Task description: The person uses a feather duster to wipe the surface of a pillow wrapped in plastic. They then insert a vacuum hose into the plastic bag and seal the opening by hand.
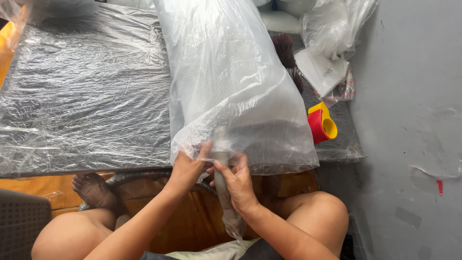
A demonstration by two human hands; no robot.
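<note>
Right, the work sits at the open end of the big clear plastic bag (231,82), which lies lengthwise on the low table (86,96) and holds a white bulky filling, maybe a pillow or foam pad; the film blurs it too much for me to tell. The bag's mouth hangs over the near table edge, so I can reach it from a seated spot without lifting the load.

The loose film is gathered into a twisted neck (222,178) that runs down between my knees. Gathering it that way looks meant to squeeze the slack together at one spot.

My left hand (185,168) is closed in a pinch on the film at the top of the neck, thumb and fingers together. My right hand (238,185) is curled around the neck just below, touching the left hand, fingertips pressing the film. Both hands are at the bag's mouth, right under the filled part, so the bag's body is directly ahead of them and the tail hangs below.

Further out: the table is wrapped in wrinkled clear film. A red and yellow tape dispenser (321,124) sits to the right of the bag, well apart from both hands. More plastic bags (332,24) are piled at the far right against the grey wall (409,96).
</note>
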